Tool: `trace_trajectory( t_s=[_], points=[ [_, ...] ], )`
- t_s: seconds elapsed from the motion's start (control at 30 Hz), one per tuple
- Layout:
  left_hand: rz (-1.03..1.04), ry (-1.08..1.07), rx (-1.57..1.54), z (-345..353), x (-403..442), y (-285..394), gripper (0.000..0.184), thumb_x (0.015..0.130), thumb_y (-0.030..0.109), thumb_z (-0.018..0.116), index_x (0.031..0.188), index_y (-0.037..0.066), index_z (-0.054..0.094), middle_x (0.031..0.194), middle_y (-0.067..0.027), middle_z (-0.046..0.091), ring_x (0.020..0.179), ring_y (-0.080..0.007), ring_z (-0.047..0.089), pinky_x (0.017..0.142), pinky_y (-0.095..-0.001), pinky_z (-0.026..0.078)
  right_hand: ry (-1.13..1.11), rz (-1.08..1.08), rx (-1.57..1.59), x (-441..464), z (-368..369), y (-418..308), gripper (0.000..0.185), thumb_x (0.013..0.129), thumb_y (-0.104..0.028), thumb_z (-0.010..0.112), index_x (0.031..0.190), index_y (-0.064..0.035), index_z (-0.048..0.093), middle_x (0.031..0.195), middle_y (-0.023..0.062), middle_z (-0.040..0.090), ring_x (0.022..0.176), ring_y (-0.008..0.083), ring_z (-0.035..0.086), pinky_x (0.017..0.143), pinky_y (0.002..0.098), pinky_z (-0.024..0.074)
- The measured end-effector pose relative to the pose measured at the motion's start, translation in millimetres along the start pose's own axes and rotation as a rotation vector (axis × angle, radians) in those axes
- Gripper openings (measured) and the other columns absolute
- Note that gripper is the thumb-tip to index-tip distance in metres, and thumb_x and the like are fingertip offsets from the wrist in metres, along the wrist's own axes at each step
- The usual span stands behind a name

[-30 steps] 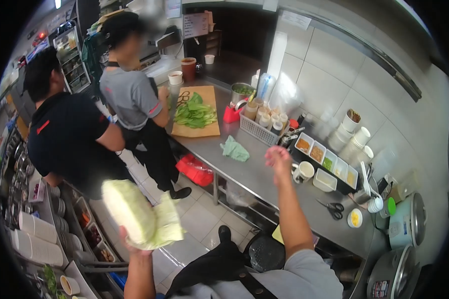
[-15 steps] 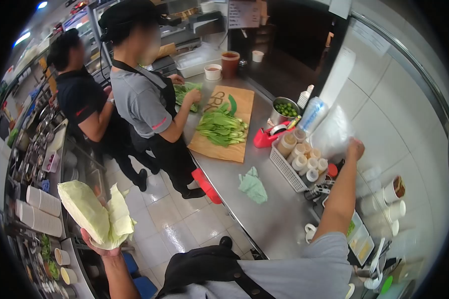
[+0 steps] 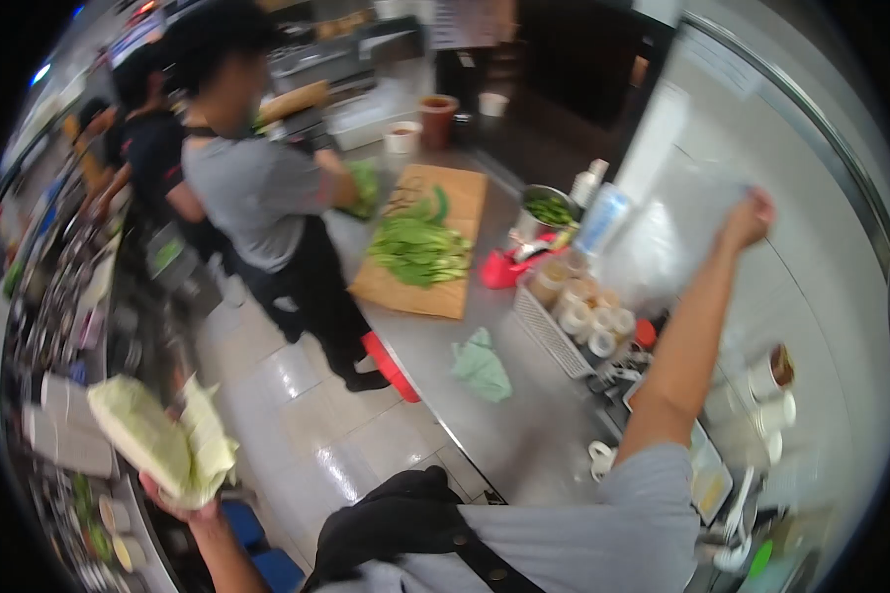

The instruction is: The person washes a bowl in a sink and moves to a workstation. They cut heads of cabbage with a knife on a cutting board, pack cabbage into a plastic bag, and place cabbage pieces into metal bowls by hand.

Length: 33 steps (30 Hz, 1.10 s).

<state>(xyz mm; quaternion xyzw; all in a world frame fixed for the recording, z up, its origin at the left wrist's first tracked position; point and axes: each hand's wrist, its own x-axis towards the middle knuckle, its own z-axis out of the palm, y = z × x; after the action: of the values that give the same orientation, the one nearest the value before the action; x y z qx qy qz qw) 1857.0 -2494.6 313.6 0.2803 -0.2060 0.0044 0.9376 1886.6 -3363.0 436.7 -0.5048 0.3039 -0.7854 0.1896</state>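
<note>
My left hand (image 3: 180, 502) is closed around the base of a pale green cut piece of cabbage (image 3: 148, 430), held out over the floor with one leaf peeling away. My right hand (image 3: 750, 217) reaches to the tiled wall, its fingers pinched on a clear plastic bag (image 3: 712, 203). That bag stretches up from a bunch of clear plastic bags (image 3: 648, 252) behind the sauce bottles. A white basket (image 3: 554, 331) of squeeze bottles (image 3: 588, 314) stands below my right forearm.
Leafy greens (image 3: 420, 249) lie on a brown paper bag (image 3: 455, 193) on the steel counter (image 3: 415, 346). A green cloth (image 3: 483, 366), a red tape dispenser (image 3: 502, 269) and a metal pot (image 3: 549, 210) are nearby. A co-worker (image 3: 257, 198) stands at the counter's left.
My right hand has moved up and right, drawing the plastic bag out from the bunch. The cabbage has shifted slightly left and down in view. The co-worker's hands have moved with the leaves.
</note>
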Motion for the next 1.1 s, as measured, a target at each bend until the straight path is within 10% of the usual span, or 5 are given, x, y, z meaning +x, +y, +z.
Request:
trace_trajectory(
  t_s=[0.13, 0.23, 0.5, 0.77, 1.1],
  points=[
    [0.099, 0.280, -0.062, -22, -23, 5, 0.084, 0.084, 0.044, 0.064, 0.151, 0.012, 0.025, 0.150, -0.0149, 0.036, 0.135, -0.0373, 0.037, 0.108, -0.0623, 0.031, -0.186, -0.352, 0.583, 54, 27, 61, 0.035, 0.090, -0.015, 0.048, 0.119, -0.0018, 0.061, 0.112, 0.0126, 0.064, 0.103, 0.0265, 0.061, 0.093, 0.0488, 0.0474],
    [0.136, 0.288, -0.055, 1, -33, -2, 0.080, 0.082, 0.037, 0.068, 0.146, 0.006, 0.032, 0.138, -0.0189, 0.050, 0.118, -0.0369, 0.057, 0.100, -0.0524, 0.049, -0.162, 0.749, 1.233, -103, -40, -186, 0.060, 0.083, -0.027, 0.049, 0.131, 0.0084, 0.046, 0.147, 0.0255, 0.039, 0.139, 0.0371, 0.032, 0.116, 0.0521, 0.0260],
    [0.180, 0.376, -0.116, -27, -162, 71, 0.085, 0.077, 0.032, 0.076, 0.144, 0.002, 0.034, 0.138, -0.0202, 0.050, 0.124, -0.0342, 0.054, 0.108, -0.0495, 0.042, -1.854, 0.905, 1.119, -460, -176, -398, 0.053, 0.082, -0.018, 0.055, 0.129, 0.0060, 0.047, 0.125, 0.0185, 0.046, 0.116, 0.0308, 0.042, 0.100, 0.0412, 0.0335],
    [0.562, 0.629, 0.024, -54, -370, 201, 0.086, 0.077, 0.030, 0.074, 0.146, 0.003, 0.031, 0.141, -0.0211, 0.047, 0.127, -0.0362, 0.051, 0.107, -0.0517, 0.042, -3.005, -0.056, 1.212, -640, -392, -613, 0.046, 0.079, -0.011, 0.064, 0.122, 0.0016, 0.053, 0.095, 0.0101, 0.062, 0.087, 0.0190, 0.060, 0.079, 0.0307, 0.0480],
    [0.970, 1.086, 0.352, -20, -589, 296, 0.087, 0.073, 0.032, 0.077, 0.143, 0.002, 0.035, 0.137, -0.0175, 0.051, 0.122, -0.0332, 0.055, 0.103, -0.0471, 0.047, -1.943, -1.810, 2.202, -813, -710, -858, 0.063, 0.079, 0.004, 0.052, 0.139, -0.0151, 0.046, 0.105, 0.0128, 0.066, 0.101, 0.0288, 0.060, 0.094, 0.0441, 0.0392]
  ],
)
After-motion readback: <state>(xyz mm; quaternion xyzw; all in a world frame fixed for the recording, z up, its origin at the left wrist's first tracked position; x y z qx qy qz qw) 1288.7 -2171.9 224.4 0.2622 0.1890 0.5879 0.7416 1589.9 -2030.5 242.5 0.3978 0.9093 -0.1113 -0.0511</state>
